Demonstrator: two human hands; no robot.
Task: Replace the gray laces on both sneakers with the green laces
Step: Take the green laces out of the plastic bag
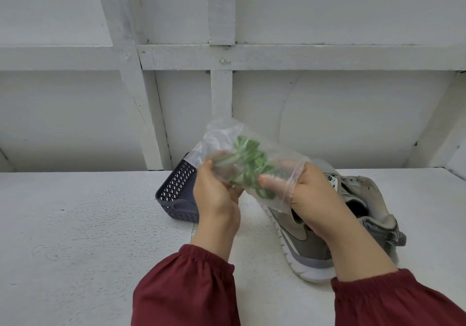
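Observation:
A clear plastic bag (222,136) with bunched green laces (248,160) inside is held above the table in both hands. My left hand (215,194) grips the bag's left side. My right hand (312,199) has its fingers inside the bag's open mouth, the thumb pinching the green laces. Two grey sneakers (310,247) stand on the table under and behind my right hand, heels toward me; their lacing is mostly hidden by the hand and the bag.
A dark grey perforated plastic basket (176,194) sits on the white table (75,237) just left of the sneakers, partly behind my left hand. A white panelled wall (227,55) closes off the far edge of the table.

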